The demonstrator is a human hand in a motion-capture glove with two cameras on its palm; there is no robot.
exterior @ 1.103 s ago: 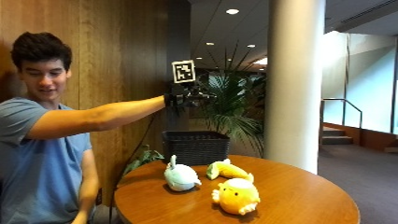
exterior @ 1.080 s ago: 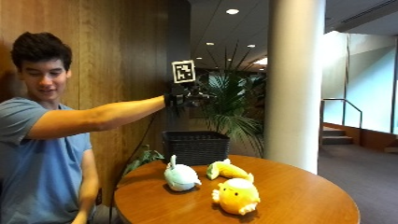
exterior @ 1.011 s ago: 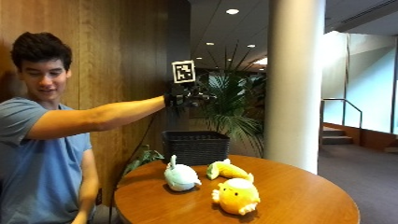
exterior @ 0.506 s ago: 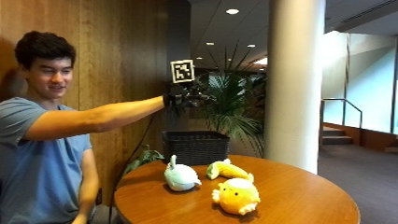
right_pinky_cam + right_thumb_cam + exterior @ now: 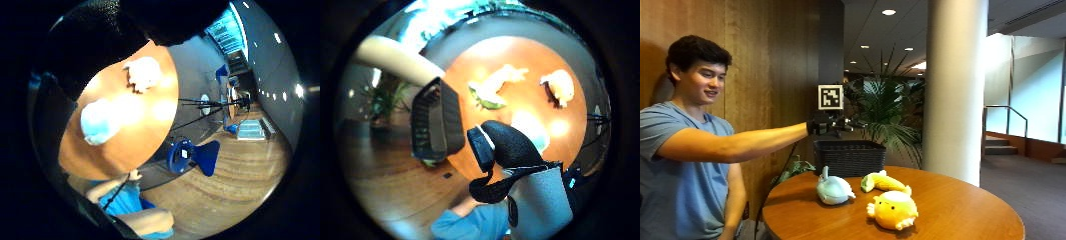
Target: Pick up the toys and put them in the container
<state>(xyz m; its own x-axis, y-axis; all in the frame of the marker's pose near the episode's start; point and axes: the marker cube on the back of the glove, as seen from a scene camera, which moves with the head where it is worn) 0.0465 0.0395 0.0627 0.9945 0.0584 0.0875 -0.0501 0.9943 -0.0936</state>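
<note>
The person's right arm is stretched straight out at shoulder height, and the gloved right hand point(image 5: 821, 125) holds nothing.

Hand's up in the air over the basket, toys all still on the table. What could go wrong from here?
The pale blue toy sits near the round table edge closest to the person; a clumsy reach by the gloved right hand may knock it off. The banana toy and yellow chick toy lie close together, so a grip on one could drag the other. The black basket stands behind the table; a drop may miss it.
</note>
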